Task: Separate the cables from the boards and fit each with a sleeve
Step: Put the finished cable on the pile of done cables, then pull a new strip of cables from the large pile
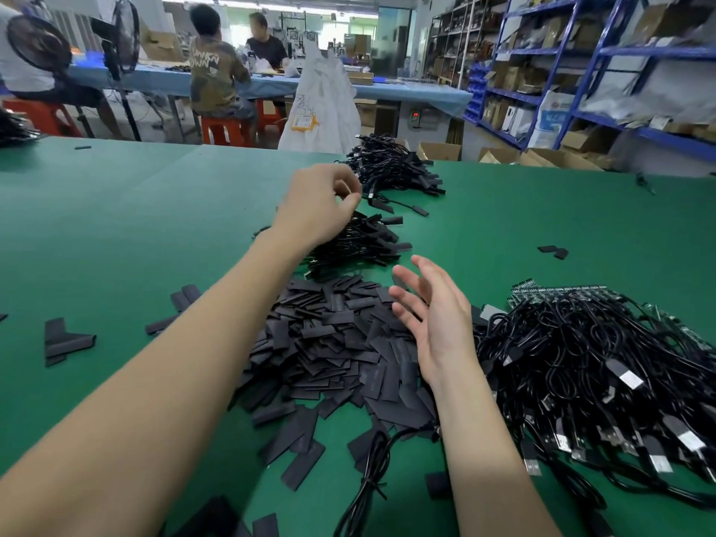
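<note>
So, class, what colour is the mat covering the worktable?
Green, plain and unpatterned; the table mat shows best in the head view.

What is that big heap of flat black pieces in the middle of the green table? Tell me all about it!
The heap of black sleeves is a loose pile of flat, matte, dark rectangular strips lying at all angles on the green table. They look like soft plastic tubing pressed flat. A few strays lie apart on the left. The right hand, its fingers spread, is over the heap's right side; contact is unclear. The left forearm passes over its left edge. Cable bundles lie beyond it and to its right.
</note>
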The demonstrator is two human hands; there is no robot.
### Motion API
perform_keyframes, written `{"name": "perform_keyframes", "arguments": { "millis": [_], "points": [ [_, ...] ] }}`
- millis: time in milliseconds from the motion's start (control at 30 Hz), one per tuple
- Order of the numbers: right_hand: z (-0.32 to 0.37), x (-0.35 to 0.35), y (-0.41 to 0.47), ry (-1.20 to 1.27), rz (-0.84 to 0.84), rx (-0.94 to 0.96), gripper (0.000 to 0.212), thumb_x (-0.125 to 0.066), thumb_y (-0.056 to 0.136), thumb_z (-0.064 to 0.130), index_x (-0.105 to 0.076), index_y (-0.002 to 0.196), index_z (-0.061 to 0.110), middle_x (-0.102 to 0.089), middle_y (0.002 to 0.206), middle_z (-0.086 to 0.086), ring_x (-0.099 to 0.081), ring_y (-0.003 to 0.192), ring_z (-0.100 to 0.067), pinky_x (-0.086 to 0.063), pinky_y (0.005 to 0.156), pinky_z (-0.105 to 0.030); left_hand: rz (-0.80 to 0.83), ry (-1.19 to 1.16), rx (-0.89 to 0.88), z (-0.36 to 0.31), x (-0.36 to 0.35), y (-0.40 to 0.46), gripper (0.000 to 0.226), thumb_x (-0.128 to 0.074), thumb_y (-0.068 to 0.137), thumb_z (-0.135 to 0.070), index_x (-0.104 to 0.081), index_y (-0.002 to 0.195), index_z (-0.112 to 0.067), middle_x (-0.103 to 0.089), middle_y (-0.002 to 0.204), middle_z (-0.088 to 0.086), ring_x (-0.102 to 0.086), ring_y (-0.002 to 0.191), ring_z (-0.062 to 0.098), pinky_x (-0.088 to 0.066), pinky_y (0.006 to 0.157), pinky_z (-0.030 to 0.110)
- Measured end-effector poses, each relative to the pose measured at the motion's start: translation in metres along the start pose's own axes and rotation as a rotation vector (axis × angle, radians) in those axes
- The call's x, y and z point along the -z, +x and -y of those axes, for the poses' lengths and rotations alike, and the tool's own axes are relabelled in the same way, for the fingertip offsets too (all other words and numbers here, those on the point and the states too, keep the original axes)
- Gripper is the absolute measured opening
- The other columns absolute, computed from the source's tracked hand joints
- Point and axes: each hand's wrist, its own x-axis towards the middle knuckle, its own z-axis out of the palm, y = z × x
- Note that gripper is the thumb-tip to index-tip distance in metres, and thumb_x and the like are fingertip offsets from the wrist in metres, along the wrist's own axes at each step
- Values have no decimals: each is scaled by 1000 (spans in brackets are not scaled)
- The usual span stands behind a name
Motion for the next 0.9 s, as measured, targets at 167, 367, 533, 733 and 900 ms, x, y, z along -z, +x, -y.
{"name": "perform_keyframes", "arguments": {
  "millis": [167, 367, 533, 733, 900],
  "points": [
    [0, 1, 2, -9, -8, -1, 13, -63, 100, 26, -70, 107, 18, -79, 95, -3, -69, 69, -12, -55, 58, -22, 34, 224, -128, 22, -39, 29, 15, -62, 95, -15, -74, 102, -16, -64, 109, 9, -54, 110, 28, -44, 93, 37],
    [0, 3, 3, -39, -3, -25, 17, -63, 99, 27, -70, 110, 15, -78, 93, -2, -68, 69, -13, -55, 59, -22, 178, 596, -59, 64, -67, 8, 25, -55, 99, -26, -74, 114, -31, -66, 120, 4, -48, 121, 29, -32, 101, 42],
    [3, 4, 4, -80, 13, -24, 16, -61, 100, 26, -72, 107, 16, -77, 87, 1, -67, 67, -11, -54, 59, -21, 144, 570, -79, 57, -64, 3, 27, -58, 94, -31, -69, 118, -25, -66, 120, 4, -46, 122, 29, -32, 103, 45],
    [6, 17, 7, -490, -99, 211, 7, -63, 98, 25, -70, 96, 25, -77, 79, 9, -64, 61, -2, -49, 59, -20, 242, 198, -126, 0, -71, 9, 15, -61, 91, -21, -73, 100, -18, -66, 92, 0, -60, 97, 24, -49, 86, 35],
    [-4, 19, 0, -1085, -13, 288, 7, -65, 91, 31, -68, 85, 27, -72, 78, 9, -65, 76, -14, -47, 70, -26, 744, 35, -186, -87, -108, 12, 20, -58, 98, -23, -77, 105, -21, -74, 98, -6, -64, 83, 3, -52, 88, 20]
  ]
}}
